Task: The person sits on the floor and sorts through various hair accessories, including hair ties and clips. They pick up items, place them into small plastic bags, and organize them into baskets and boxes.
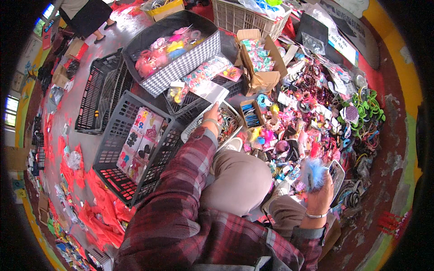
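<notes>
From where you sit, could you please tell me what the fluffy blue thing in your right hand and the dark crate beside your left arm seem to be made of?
The fluffy blue thing in the right hand looks like soft faux fur or feathers: wispy, matte strands. The dark crate looks like moulded plastic: rigid open lattice walls with a slight sheen.

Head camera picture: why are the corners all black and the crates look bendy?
In the head view, the fisheye lens leaves a dark ring at the rim and bows straight edges, like the black crate; the right hand with its blue pom-pom looks a bit soft, while the middle stays evenly daylit.
</notes>
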Motion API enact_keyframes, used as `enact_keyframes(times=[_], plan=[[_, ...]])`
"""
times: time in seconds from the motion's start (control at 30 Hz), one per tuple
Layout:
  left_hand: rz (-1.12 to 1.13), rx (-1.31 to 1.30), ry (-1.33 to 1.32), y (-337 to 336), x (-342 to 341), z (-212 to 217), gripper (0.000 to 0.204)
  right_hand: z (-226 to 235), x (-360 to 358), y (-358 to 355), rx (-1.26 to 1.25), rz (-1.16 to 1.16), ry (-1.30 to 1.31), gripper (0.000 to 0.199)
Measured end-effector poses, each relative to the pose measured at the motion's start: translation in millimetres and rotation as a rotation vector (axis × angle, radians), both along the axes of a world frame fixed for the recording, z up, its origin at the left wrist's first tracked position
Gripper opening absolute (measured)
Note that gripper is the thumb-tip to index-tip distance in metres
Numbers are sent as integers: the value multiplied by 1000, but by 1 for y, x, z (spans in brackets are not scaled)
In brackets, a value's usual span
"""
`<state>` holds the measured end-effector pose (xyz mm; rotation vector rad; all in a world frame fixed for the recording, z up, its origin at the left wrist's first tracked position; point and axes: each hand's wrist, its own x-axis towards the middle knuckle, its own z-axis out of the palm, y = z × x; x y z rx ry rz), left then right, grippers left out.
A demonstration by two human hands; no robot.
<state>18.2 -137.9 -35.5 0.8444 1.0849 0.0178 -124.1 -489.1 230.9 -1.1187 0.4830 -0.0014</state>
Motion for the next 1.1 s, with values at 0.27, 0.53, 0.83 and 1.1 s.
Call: enact_keyframes(times=[0.27, 0.53, 0.83, 1.1], plan=[[24, 155, 15, 12, 36, -30, 27, -7, -1, -3, -20, 18, 73, 22], [-179, -59, -35, 24, 34, -32, 23, -10, -5, -5, 70, 59, 82, 24], [-143, -135, 23, 53, 27, -28, 24, -3, -5, 2, 73, 130, 96, 26], [-172, 223, 147, 25, 12, 21, 19, -3, -9, 2, 38, 132, 77, 25]])
